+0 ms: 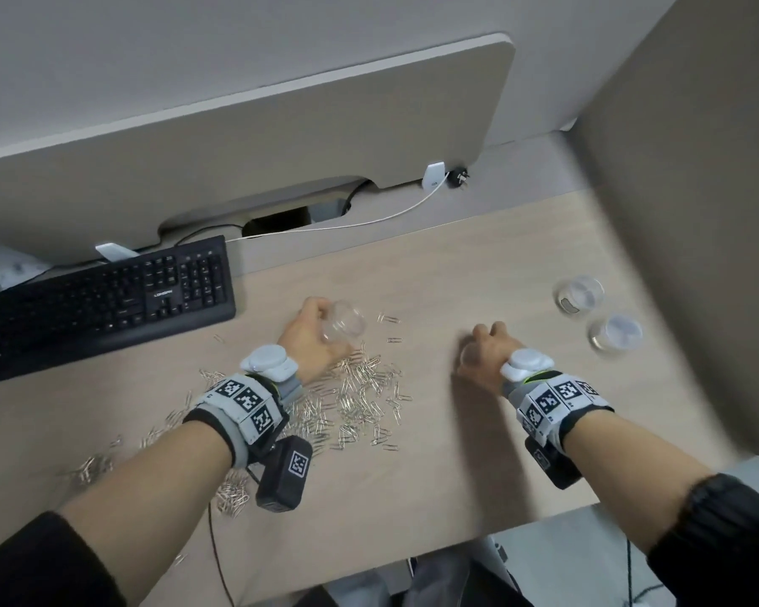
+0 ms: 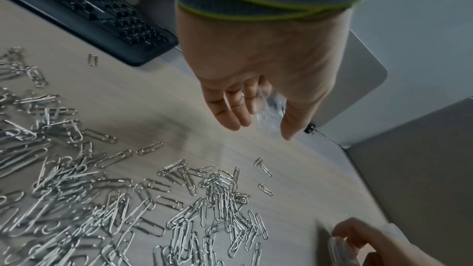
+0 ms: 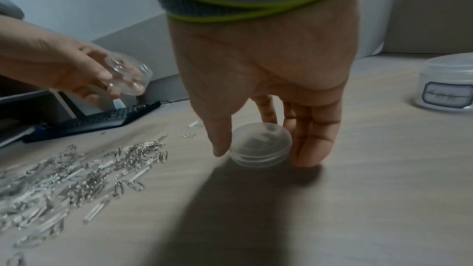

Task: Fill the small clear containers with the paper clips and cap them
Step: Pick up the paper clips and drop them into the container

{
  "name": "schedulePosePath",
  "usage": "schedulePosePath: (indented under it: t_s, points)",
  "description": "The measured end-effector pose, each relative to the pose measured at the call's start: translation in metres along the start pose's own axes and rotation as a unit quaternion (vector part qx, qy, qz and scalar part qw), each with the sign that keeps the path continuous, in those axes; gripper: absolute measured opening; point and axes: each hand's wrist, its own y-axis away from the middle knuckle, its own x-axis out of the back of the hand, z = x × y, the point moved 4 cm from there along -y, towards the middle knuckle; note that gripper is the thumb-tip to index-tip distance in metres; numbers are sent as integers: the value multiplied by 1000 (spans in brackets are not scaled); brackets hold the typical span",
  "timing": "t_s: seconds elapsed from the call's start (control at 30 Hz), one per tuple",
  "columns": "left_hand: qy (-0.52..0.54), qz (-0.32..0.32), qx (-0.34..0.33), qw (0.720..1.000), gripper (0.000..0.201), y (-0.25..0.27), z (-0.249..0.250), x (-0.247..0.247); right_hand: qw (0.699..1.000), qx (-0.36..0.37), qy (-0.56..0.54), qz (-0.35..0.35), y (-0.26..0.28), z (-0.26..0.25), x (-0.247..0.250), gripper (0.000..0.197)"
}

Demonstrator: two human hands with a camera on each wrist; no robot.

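Paper clips (image 1: 360, 400) are lying loose in a wide heap on the bench (image 1: 478, 273), just right of the keyboard (image 1: 106, 306), so filling is judged barely begun. The left hand (image 1: 312, 339) is gripping 1 empty clear container (image 1: 344, 328) tilted above the heap's far edge. Right of the heap, the right hand (image 3: 258, 80) is curling thumb and fingers around a translucent cap (image 3: 259, 145) sitting on the bench. Further right of the heap, 2 capped containers (image 1: 581, 293) are standing, contents unclear. The keyboard is showing "LONGPAI" or similar; 1 container's label (image 3: 446, 95) is too blurred to read.
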Motion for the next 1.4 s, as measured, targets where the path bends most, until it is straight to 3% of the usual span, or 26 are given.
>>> schedulePosePath:
  t_s: [0.2,0.33,0.5,0.63,0.87,1.13,1.3,1.4]
  points:
    - [40,14,31,999,66,3,-21,7,998,25,51,6,-12,-5,0,64]
    - [34,15,43,998,69,7,-32,13,995,52,83,25,-19,-36,17,55]
    - [19,14,47,999,64,13,-44,19,984,162,65,26,-29,-99,20,40]
    - [15,13,54,998,64,19,-55,23,976,206,72,16,-42,-140,18,31]
    - [18,22,54,998,65,26,-59,29,979,156,119,-44,-50,-146,-1,43]
    - [5,-8,43,999,65,28,-67,32,990,135,-26,12,-18,-127,-43,22]
    - [-2,-19,29,999,65,34,-72,35,999,36,-15,26,-1,-107,-53,59]
    - [-7,-23,26,999,67,38,-79,34,999,37,-6,27,5,-125,-58,74]
